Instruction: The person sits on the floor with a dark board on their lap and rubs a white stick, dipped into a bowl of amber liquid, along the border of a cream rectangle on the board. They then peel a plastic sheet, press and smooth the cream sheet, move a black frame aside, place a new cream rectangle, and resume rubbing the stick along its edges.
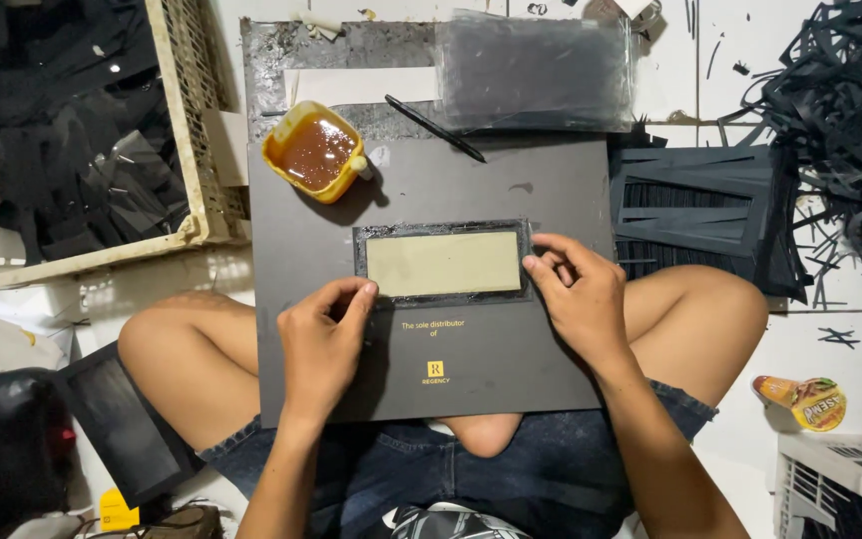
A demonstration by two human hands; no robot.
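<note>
Two hands [323,334] [576,294] on one black frame [443,264], one glue pot [313,152] nearby.

One head-worn camera looks straight down from close above at the lap and the dark board [431,299] resting there.

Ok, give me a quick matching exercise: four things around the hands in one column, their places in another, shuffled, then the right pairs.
Things:
1. yellow glue pot
2. black brush
3. left hand
4. right hand

Places:
A. at the right end of the black-framed window piece
B. at the window piece's lower left corner
C. near the upper left corner of the dark board
D. lying slantwise above the board, beside the clear plastic sheets

Pairs: 1-C, 2-D, 3-B, 4-A
</note>
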